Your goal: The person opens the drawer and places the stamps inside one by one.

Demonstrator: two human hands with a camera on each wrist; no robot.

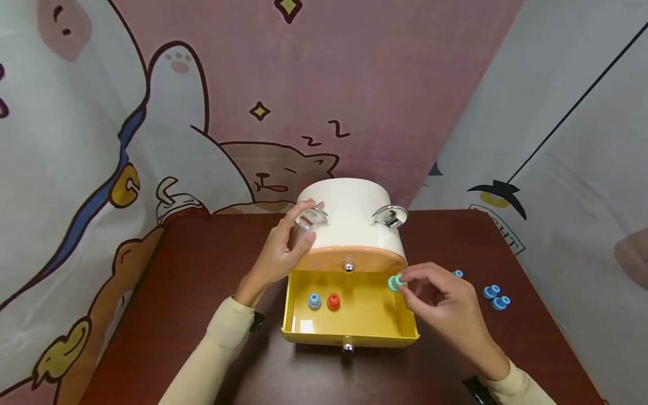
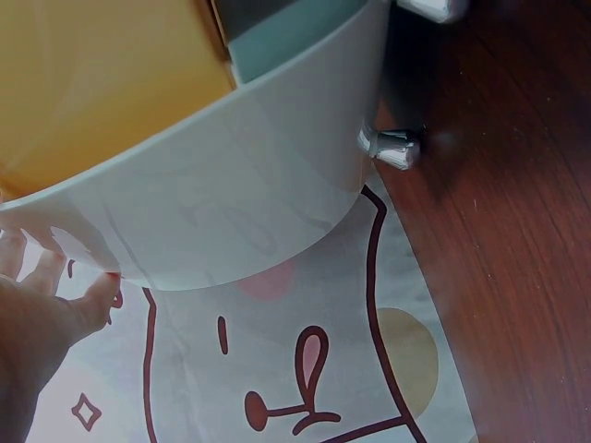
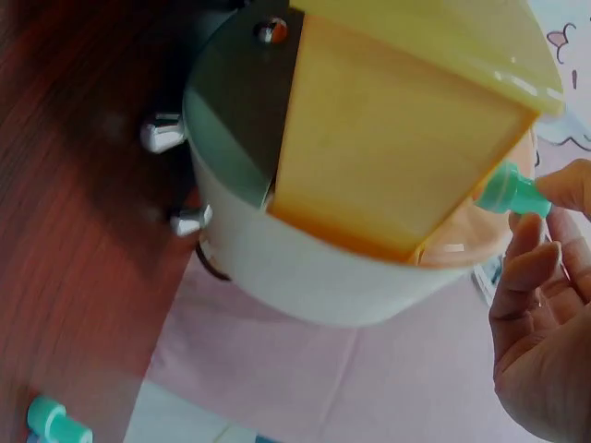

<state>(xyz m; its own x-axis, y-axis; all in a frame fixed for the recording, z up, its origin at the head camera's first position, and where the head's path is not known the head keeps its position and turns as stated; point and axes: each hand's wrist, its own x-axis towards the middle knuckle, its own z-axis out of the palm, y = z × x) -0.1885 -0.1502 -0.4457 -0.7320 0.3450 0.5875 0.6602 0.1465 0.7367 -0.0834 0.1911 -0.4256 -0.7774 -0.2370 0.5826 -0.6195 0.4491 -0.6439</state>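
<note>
A small green stepped peg (image 1: 395,283) is pinched between the thumb and fingertips of my right hand (image 1: 445,309), over the right side of a pulled-out yellow drawer (image 1: 364,320). The same green peg (image 3: 510,190) shows in the right wrist view beside the drawer. A blue peg (image 1: 314,302) and a red peg (image 1: 333,302) stand in the drawer. My left hand (image 1: 278,247) rests spread against the left side of the white rounded drawer box (image 1: 349,219), about its left silver handle (image 1: 313,216). In the left wrist view its fingers touch the box's wall.
Several blue pegs (image 1: 491,292) are on the dark wooden table (image 1: 212,270), right of the box. A green peg (image 3: 57,422) lies low in the right wrist view. Above the yellow drawer is an orange front (image 1: 324,260) with a silver knob. A printed cloth (image 1: 379,84) hangs behind.
</note>
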